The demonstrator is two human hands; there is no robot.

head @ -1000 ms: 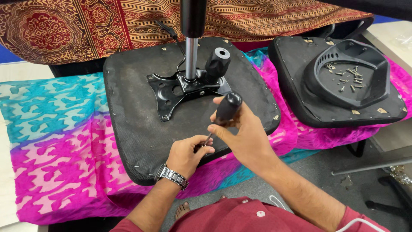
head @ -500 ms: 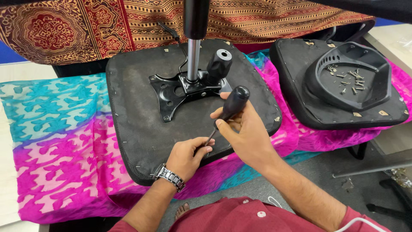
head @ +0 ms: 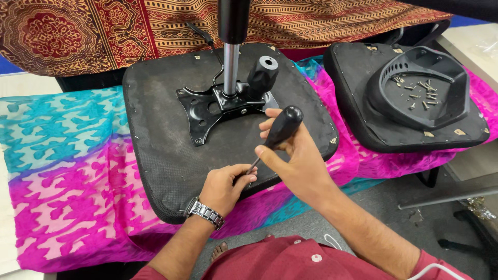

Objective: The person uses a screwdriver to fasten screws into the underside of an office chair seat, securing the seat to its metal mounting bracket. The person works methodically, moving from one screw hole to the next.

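Right hand grips black screwdriver, handle now tipped up more than before. Left hand fingers pinch tip near front edge of seat bottom. Metal plate and pole behind. Tray of screws well apart, right.

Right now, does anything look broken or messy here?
Nothing looks broken. The chair seat lies upside down on the pink and blue cloth, its metal plate facing up. Loose screws sit scattered inside the black plastic shell on the second cushion. The right hand holds a screwdriver.
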